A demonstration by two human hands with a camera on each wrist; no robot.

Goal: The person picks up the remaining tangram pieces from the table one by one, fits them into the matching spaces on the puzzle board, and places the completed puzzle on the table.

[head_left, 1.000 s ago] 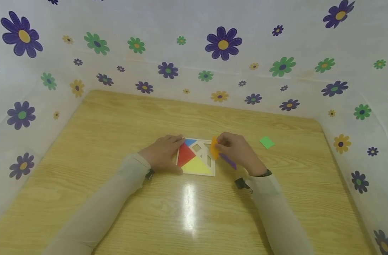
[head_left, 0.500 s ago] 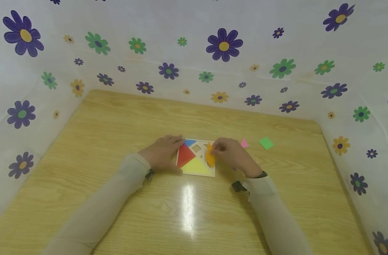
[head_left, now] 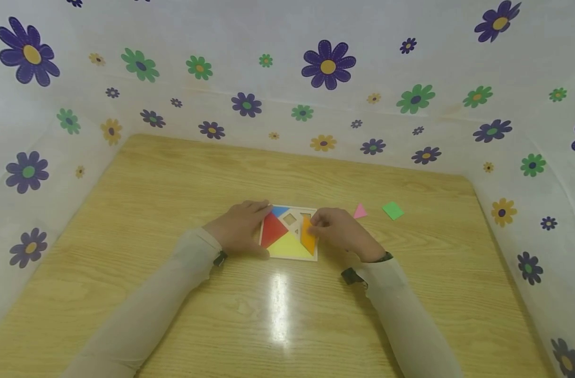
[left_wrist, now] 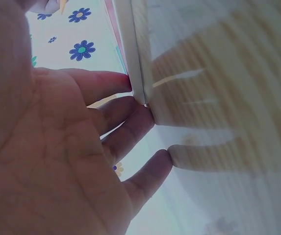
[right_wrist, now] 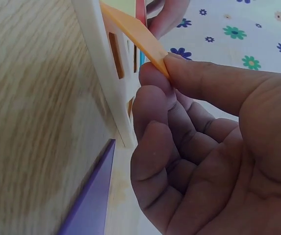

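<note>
1. right hand: i find thumb and forefinger closed in a pinch on the orange parallelogram, remaining fingers curled loosely in and holding nothing.
2. piece position: it lies over the right side of the white tray, tilted, its pinched edge raised and the opposite end down at the tray. i cannot confirm whether that end sits in a recess.
3. left hand: fingers extended and spread, gripping nothing, fingertips against the tray's left edge and the table.
4. main hazard, misfit: in my judgement, if the orange parallelogram is turned or flipped wrongly, its slanted ends would ride on the divider and leave it proud.
5. slip: the pinch takes only one edge. early release could drop the piece askew.
6. tray shift: the left hand braces one side only. a push along the tray's edge could rotate it, and a knock might unseat the red triangle, yellow triangle or blue triangle.
7. obstruction: the purple triangle lies beside the tray, under the right hand, where a low palm could sweep it. the pink triangle and green square lie farther out, less exposed.
</note>
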